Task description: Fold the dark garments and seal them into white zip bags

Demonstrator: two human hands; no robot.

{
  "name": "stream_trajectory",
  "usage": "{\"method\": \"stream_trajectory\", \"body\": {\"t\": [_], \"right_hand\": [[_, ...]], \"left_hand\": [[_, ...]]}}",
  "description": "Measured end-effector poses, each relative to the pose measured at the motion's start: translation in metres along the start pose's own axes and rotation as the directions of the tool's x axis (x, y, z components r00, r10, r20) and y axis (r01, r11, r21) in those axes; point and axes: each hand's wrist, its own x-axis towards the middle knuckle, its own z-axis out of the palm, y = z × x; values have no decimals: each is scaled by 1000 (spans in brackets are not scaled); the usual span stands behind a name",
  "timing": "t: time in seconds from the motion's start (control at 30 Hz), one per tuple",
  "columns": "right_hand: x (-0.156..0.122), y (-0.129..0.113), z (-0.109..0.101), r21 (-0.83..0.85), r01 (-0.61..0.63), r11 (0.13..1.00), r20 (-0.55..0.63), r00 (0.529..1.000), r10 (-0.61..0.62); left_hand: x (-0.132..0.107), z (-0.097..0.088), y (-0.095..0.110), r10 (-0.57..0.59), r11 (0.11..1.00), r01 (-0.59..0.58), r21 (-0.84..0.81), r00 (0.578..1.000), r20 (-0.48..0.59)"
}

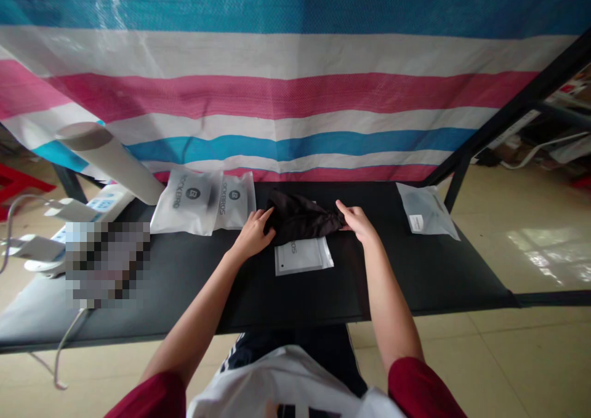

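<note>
A piece of black cloth, bunched and wrinkled, lies across the dark surface in front of me. My left hand grips its left end, thumb on the near side and fingers on top. At the other end, my right hand pinches the gathered cloth between thumb and fingers. Partly covered by the cloth is a flat white packet with dark lettering. Just left of my left hand lie a small frosted pouch and a larger frosted pouch, both printed with a logo.
A frosted bag with a label lies at the right end of the dark padded surface. On the left are a white cylinder, a power strip with plugged-in chargers and cables, and a blurred-out object. A striped sheet hangs behind.
</note>
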Motion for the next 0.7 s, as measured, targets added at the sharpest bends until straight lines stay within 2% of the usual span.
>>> {"method": "stream_trajectory", "body": {"t": [0.13, 0.2, 0.33, 0.43, 0.5, 0.57, 0.63, 0.7], "right_hand": [[3, -1, -5, -59, -79, 995, 12, 997, 80], [2, 0, -8, -116, -45, 992, 51, 997, 51], [2, 6, -9, -174, 198, 965, 99, 978, -183], [5, 8, -8, -150, 318, 936, 43, 948, -315], [6, 6, -9, -79, 329, 941, 3, 944, -329], [5, 2, -10, 45, 299, 953, 2, 954, -300], [3, -4, -11, 149, 220, 964, 62, 971, -231], [0, -8, -10, 186, 133, 974, 132, 978, -159]], "left_hand": [[0, 1, -5, 11, 998, -11, 69, 1000, 7], [0, 0, -6, 10, 998, -8, 66, 1000, -28], [1, -4, -3, -18, 1000, 20, 11, 985, -170], [3, -13, 1, -73, 976, 18, -218, 966, -248], [4, -19, 4, -97, 878, 6, -478, 981, -166], [3, -25, 7, -76, 709, 46, -704, 997, -10], [1, -26, 11, -61, 550, 138, -824, 990, 126], [-1, -22, 17, -94, 474, 213, -855, 977, 192]]}}
